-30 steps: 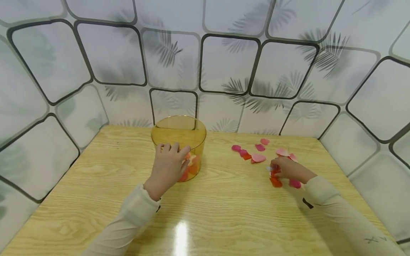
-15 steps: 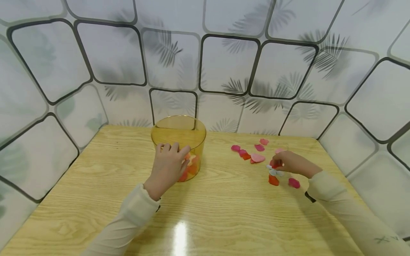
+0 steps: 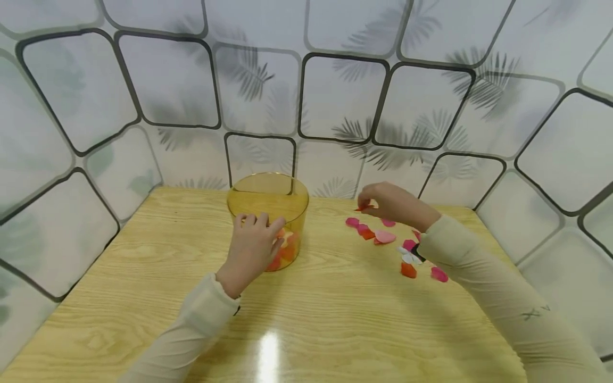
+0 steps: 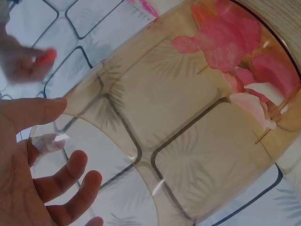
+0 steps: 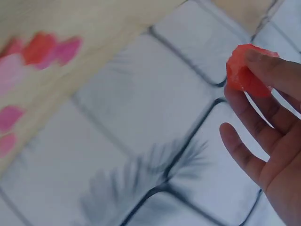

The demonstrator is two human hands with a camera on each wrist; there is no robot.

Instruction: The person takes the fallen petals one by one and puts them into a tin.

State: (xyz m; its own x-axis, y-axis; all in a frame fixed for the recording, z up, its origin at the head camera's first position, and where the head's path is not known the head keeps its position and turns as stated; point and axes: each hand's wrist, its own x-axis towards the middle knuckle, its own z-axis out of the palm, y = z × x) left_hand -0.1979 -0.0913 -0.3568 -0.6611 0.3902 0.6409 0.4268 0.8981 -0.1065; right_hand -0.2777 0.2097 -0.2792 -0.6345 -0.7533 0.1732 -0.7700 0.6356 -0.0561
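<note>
Pinching a red petal between thumb and fingertips, the right hand hangs above the desk, toward its far edge and right of the yellow container. The petal looks thin and light, so a loosened pinch or a puff of air could drop it outside the rim, perhaps close to that far edge. The left hand has its fingers spread a little apart and hooked over the container's near rim; how firmly they press cannot be told. The container stands near the far edge, left of its middle, and seems light: a careless pull toward the near edge could tip it and spill the petals inside. Under the right forearm, toward the desk's far right corner, lie white petals, an orange-red petal and a magenta petal. A dark strap at the right cuff overlaps this group in the head view; if the arm dips, it could drag some of them toward the right edge.
</note>
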